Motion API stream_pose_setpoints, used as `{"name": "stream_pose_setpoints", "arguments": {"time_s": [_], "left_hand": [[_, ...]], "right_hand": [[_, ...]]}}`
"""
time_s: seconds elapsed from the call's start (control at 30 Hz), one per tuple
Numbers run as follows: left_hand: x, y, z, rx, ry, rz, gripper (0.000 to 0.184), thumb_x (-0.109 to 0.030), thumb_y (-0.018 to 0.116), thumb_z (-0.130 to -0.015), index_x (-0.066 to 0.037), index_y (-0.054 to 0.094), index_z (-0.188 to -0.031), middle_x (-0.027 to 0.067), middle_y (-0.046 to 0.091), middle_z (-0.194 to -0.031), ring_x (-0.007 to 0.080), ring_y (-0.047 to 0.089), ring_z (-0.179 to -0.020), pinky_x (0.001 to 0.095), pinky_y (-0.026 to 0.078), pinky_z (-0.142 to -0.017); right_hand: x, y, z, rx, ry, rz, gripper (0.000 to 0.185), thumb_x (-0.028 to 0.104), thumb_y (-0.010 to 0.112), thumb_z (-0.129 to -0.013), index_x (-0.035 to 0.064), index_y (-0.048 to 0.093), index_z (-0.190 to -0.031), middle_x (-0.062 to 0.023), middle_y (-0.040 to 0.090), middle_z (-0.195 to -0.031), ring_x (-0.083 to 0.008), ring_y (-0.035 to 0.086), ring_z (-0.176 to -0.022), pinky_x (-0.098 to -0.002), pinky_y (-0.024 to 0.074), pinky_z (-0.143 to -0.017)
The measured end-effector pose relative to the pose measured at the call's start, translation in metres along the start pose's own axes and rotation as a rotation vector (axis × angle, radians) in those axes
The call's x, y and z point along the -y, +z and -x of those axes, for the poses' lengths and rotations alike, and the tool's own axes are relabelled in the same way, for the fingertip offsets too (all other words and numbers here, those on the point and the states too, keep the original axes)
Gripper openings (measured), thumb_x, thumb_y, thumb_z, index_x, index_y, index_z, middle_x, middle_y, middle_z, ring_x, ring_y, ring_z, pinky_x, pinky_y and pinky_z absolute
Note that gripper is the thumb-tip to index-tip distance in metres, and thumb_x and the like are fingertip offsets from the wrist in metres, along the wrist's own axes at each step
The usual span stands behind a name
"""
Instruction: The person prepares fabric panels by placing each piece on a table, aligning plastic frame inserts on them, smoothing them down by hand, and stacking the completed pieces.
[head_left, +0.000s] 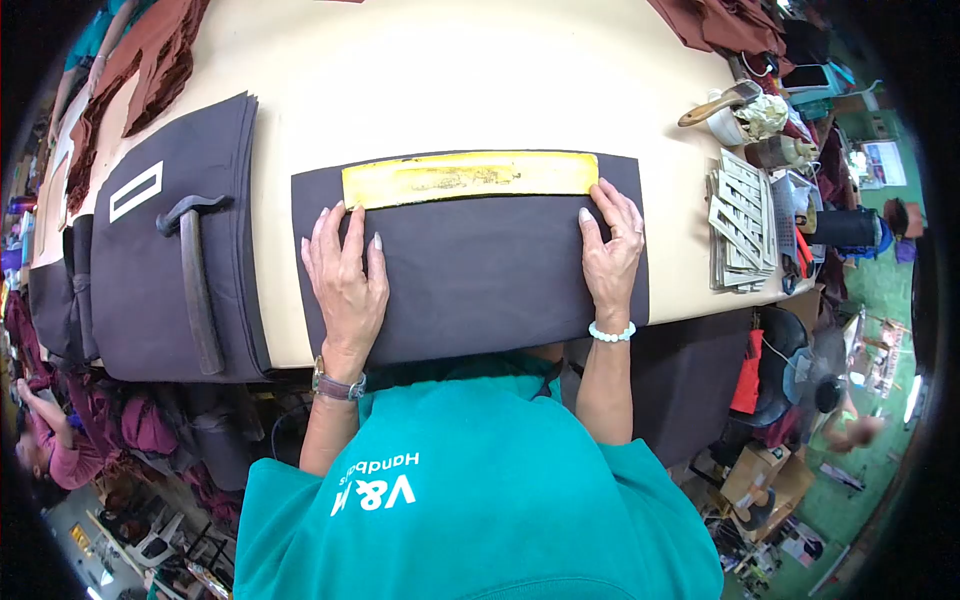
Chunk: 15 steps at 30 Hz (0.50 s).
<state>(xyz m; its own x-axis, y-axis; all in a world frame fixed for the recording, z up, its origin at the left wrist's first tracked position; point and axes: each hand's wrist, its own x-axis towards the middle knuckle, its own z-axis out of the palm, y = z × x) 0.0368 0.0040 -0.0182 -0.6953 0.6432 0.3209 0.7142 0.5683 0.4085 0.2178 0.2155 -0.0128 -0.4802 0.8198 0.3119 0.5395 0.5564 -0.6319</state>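
Observation:
A dark fabric panel (480,280) lies flat in front of me. Along its far edge rests a long yellow strip (470,180) with dark smudges on its face. My left hand (345,265) is spread on the panel, its fingertips at the strip's lower left corner. At the other end, my right hand (613,240) lies with thumb and fingers apart, a fingertip touching the strip's right end. Neither hand is closed around anything.
To the left, a hammer (197,270) and a white rectangular frame (136,192) lie on a stack of dark panels (130,260). On the right are a wooden-handled brush (720,103) on a bowl and a pile of pale slotted templates (742,225). Brown pieces (165,60) lie farther back.

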Motion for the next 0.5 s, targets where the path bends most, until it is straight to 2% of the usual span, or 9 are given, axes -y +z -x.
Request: {"name": "stream_pose_setpoints", "arguments": {"time_s": [0.27, 0.5], "left_hand": [[0.0013, 0.0002, 0.0003, -0.005, -0.010, 0.028, 0.036, -0.013, 0.057, -0.084, -0.003, 0.054, -0.118, 0.0153, 0.046, -0.124, 0.0324, 0.038, -0.122, 0.0524, 0.026, -0.101], [0.0001, -0.0010, -0.0004, 0.003, -0.015, 0.025, 0.036, -0.013, 0.057, -0.083, -0.003, 0.054, -0.118, 0.0151, 0.047, -0.124, 0.0324, 0.038, -0.122, 0.0524, 0.026, -0.101]], "right_hand": [[-0.0019, 0.0015, 0.0013, 0.024, 0.005, 0.030, 0.035, 0.012, 0.063, -0.077, 0.0080, 0.062, -0.112, -0.0032, 0.058, -0.121, -0.0287, 0.044, -0.115, -0.0417, 0.0299, -0.102], [-0.0018, 0.0021, 0.0008, 0.024, 0.013, 0.019, 0.035, 0.012, 0.062, -0.077, 0.0073, 0.063, -0.112, -0.0033, 0.058, -0.120, -0.0288, 0.044, -0.115, -0.0416, 0.0296, -0.102]]}}
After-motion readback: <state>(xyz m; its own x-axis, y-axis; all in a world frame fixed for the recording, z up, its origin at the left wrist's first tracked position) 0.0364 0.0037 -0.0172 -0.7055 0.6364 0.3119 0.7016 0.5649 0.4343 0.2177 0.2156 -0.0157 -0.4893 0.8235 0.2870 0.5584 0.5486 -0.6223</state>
